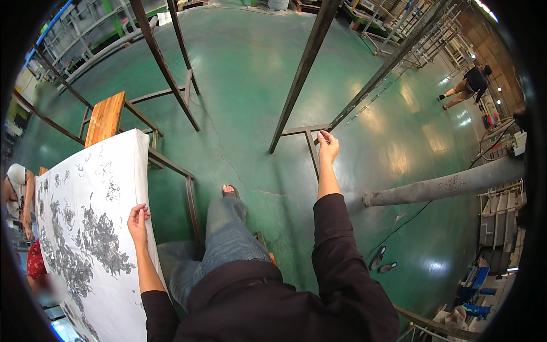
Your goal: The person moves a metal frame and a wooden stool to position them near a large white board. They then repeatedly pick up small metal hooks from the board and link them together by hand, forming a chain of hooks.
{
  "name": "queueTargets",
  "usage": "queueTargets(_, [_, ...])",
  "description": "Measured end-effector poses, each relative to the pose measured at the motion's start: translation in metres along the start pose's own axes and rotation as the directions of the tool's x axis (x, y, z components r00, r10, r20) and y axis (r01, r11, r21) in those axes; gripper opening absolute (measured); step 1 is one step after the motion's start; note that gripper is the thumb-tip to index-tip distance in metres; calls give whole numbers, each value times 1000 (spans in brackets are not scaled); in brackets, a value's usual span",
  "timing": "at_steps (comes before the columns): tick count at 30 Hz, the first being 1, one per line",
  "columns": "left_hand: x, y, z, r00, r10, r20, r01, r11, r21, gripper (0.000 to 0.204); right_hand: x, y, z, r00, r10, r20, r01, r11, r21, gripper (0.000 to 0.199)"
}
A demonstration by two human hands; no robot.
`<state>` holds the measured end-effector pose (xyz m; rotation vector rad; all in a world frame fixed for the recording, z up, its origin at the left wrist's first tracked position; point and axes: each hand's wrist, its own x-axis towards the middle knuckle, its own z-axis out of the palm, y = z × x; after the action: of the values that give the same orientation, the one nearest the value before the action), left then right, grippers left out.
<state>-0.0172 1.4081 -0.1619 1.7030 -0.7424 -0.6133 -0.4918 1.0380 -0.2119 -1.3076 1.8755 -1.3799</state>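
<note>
Over the edge of the white-covered table (128, 165), my left hand (138, 224) hangs with its fingers curled together. What it holds, if anything, I cannot make out. Heaps of small dark curved pieces (102, 239) lie across the cover, and a few thin hook-like ones (111, 185) are spread farther up. My right hand (327, 147) is stretched forward and raised, its fingertips pinched close to the foot of a dark metal frame (307, 130) in the view. Anything between those fingers is too small to tell.
A wooden stool (105, 118) stands past the table. Upright metal posts (307, 68) rise ahead. To the right lie a thick grey pipe (444, 185) and a pair of sandals (382, 263). One person (476, 82) walks at the far right; another (20, 188) works at the table's left side.
</note>
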Motion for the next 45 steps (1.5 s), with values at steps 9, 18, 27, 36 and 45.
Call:
queueTargets(9, [-1,4,5,1000,-4,13,4,1000,20,19,-11,16,-7,995,-99,-22,101,987,122,18])
queueTargets(18, [-5,7,15,999,-38,-22,36,998,-46,17,-46,19,-39,985,-173,14,170,979,113,16])
queueTargets(27, [-7,8,17,999,-15,-34,13,998,-57,15,-53,29,-45,998,-62,-11,63,976,208,16])
queueTargets(36, [-1,3,5,999,18,30,-20,999,50,18,-45,30,-35,999,-26,-35,35,957,287,17])
queueTargets(45, [-2,6,5,1000,-10,23,9,999,45,18,-37,19,-29,995,4,-104,34,932,360,15])
